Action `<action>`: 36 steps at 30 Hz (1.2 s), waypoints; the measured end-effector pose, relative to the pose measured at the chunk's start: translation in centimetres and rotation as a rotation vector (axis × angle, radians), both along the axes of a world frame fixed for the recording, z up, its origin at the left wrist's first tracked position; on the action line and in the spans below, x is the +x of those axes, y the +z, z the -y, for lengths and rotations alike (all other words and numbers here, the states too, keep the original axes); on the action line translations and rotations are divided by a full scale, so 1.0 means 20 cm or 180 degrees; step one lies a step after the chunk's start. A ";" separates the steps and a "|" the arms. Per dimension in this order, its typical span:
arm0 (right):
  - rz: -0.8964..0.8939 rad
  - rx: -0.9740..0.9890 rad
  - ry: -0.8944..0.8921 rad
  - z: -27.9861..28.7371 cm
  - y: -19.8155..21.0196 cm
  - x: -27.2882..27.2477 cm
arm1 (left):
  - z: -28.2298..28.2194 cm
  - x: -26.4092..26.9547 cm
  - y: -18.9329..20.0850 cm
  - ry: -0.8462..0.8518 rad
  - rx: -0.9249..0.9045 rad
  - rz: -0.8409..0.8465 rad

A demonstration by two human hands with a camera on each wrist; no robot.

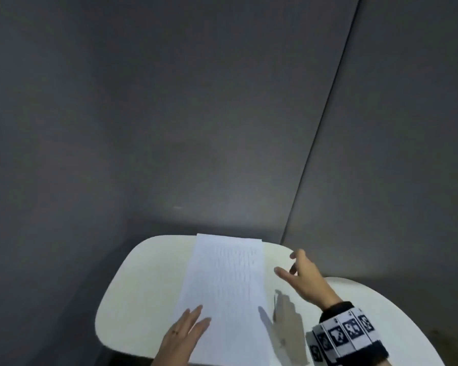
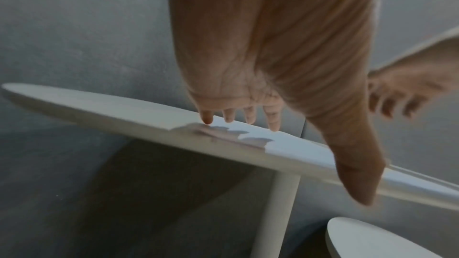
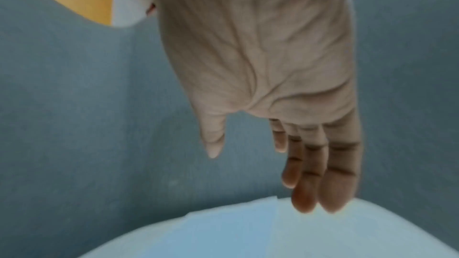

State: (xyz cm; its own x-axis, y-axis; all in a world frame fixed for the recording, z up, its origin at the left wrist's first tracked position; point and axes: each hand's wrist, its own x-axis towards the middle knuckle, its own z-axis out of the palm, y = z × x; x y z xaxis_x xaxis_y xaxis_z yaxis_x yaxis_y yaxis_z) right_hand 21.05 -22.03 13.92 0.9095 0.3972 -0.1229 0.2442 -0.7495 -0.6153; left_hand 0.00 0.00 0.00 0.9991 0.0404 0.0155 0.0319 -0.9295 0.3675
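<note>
A long white sheet of paper (image 1: 225,294) with faint lines of text lies lengthwise on a small white table (image 1: 143,281). My left hand (image 1: 185,331) lies flat on the sheet's near left corner, fingers straight. In the left wrist view the left hand's fingertips (image 2: 207,119) touch the paper (image 2: 285,144). My right hand (image 1: 299,273) hovers above the table just right of the sheet, fingers spread and relaxed, holding nothing. The right wrist view shows the right hand (image 3: 285,144) open above the paper's far end (image 3: 236,229).
Dark grey carpet floor (image 1: 169,114) surrounds the table, with a seam (image 1: 325,122) running diagonally at the right. A second white round surface (image 2: 372,240) sits lower beside the table's white leg (image 2: 275,215). A marker-patterned wristband (image 1: 347,331) wraps my right wrist.
</note>
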 end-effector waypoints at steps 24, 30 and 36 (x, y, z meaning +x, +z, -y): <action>0.0194 0.0100 -0.0103 -0.09 -0.36 -0.10 | 0.07 -0.09 -0.01 -0.0250 -0.0004 -0.0504; 0.0132 0.0595 0.0944 -0.24 -0.09 -0.07 | 0.25 -0.13 0.07 -0.0466 0.0012 -0.0833; -0.0352 0.0355 0.1225 -0.43 -0.18 0.03 | 0.30 -0.11 0.18 -0.0675 -0.0056 -0.1396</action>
